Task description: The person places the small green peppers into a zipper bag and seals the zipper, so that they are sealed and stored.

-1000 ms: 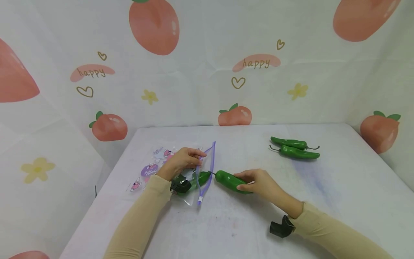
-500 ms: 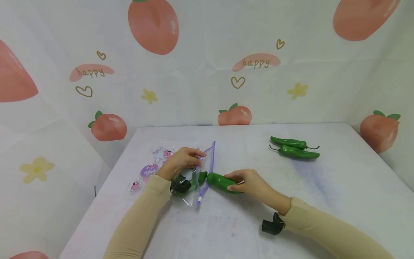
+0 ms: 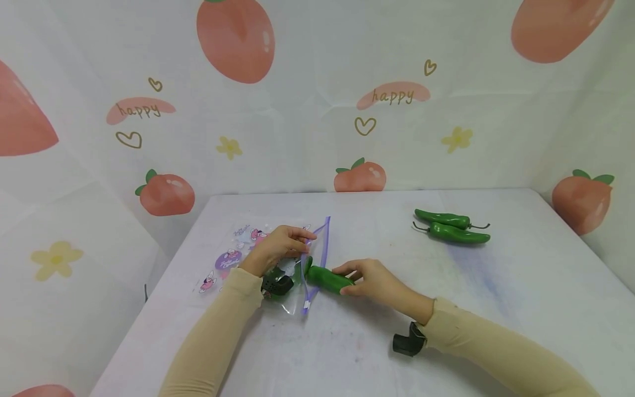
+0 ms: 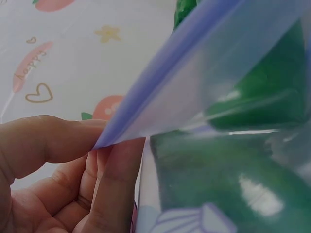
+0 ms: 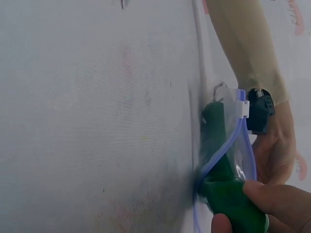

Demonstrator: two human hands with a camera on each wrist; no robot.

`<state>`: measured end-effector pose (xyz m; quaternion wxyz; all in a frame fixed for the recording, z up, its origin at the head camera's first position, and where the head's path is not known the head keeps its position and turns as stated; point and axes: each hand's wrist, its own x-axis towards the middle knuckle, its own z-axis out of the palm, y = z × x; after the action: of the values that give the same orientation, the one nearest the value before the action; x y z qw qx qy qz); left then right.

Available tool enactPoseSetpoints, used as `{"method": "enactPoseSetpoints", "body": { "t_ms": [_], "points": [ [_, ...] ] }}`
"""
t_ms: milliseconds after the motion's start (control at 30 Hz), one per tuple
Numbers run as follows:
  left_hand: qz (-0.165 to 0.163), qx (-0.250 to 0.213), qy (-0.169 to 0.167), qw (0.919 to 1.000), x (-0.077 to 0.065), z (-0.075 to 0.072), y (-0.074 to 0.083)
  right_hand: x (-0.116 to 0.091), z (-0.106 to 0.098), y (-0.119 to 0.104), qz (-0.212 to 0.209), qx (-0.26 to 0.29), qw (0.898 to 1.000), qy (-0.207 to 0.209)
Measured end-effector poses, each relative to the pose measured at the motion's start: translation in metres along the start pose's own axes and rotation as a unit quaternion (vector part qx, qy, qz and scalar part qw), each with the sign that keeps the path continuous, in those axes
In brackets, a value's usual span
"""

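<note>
A clear zip bag [image 3: 229, 261] with purple edging and cartoon prints lies on the left half of the table, its mouth facing right. My left hand [image 3: 280, 249] pinches the upper edge of that mouth between thumb and finger, lifting it apart from the lower edge. Inside the bag lies one green pepper [image 5: 214, 128], partly hidden by the wrist and the film. A second green pepper [image 3: 327, 279] is gripped at its right end by my right hand [image 3: 372, 282]. Its other end is within the bag's mouth, close against the first pepper.
Two more green chili peppers [image 3: 458, 234] lie side by side at the back right of the white table [image 3: 397, 231]. A white slider [image 3: 306, 304] sits at the near end of the bag's zip. Behind the table hangs a peach-printed cloth [image 3: 307, 138].
My right hand has moved left, carrying its pepper from just outside the bag's mouth into the opening. The left hand has kept its hold on the bag's edge.
</note>
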<state>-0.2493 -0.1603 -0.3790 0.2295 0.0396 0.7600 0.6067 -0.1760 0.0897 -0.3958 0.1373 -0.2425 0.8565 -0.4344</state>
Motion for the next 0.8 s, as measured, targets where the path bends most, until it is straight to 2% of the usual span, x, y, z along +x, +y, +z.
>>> {"method": "enactPoseSetpoints", "body": {
  "t_ms": [233, 533, 800],
  "points": [
    [0.006, 0.0, -0.004, 1.0, 0.001, 0.0, 0.001, 0.004, 0.001, -0.001, -0.018, -0.007, 0.999, -0.027],
    [0.003, -0.009, -0.001, 1.0, 0.001, -0.001, 0.004, 0.014, -0.002, 0.0, -0.02, -0.008, 1.0, -0.008],
    [0.001, -0.012, 0.001, 0.9999, 0.002, 0.0, 0.005, 0.028, -0.004, 0.01, -0.027, 0.002, 1.0, -0.01]
  ]
}}
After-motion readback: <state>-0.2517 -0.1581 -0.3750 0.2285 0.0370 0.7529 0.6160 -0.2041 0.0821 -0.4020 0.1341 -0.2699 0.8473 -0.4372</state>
